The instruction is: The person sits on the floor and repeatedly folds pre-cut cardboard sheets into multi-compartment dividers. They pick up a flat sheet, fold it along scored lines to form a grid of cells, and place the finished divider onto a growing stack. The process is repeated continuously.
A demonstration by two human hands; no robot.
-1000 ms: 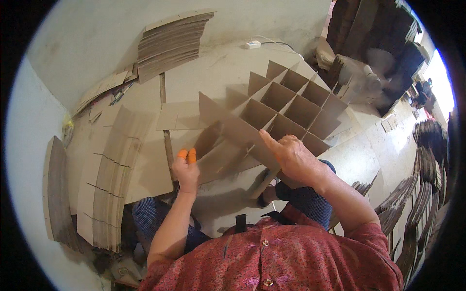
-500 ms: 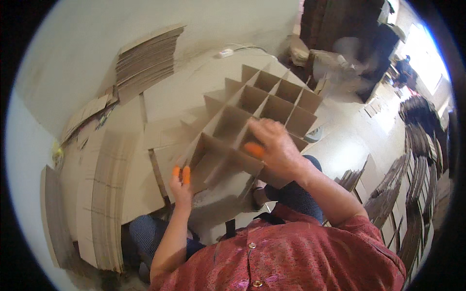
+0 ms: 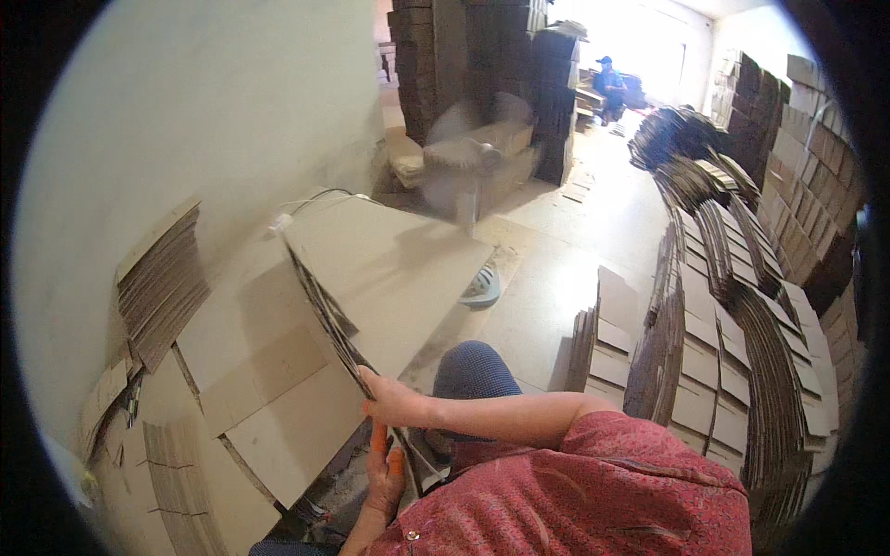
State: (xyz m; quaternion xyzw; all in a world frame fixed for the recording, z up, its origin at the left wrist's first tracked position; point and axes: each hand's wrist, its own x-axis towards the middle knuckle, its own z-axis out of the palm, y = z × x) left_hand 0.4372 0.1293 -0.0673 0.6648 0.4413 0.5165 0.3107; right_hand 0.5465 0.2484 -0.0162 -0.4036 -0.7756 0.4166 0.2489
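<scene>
A cardboard divider [image 3: 324, 315] is folded flat and seen almost edge-on, slanting up from my lap across the table. My right hand [image 3: 397, 402] is closed around its near part, thumb toward me. Just below, my left hand [image 3: 378, 477] has orange covers on its fingers and grips the divider's lower end. Part of that end is hidden behind the hands and my shirt.
Flat cardboard sheets [image 3: 287, 435] cover the low table. A stack of cardboard strips [image 3: 167, 287] leans on the left wall. A spinning fan [image 3: 487, 157] stands beyond. Rows of stacked cardboard [image 3: 705, 343] line the right floor; a distant person [image 3: 609, 85] sits at the back.
The divider, spread into open cells before, is now collapsed flat. My hands have come together near my lap, and the view has turned to the right.
</scene>
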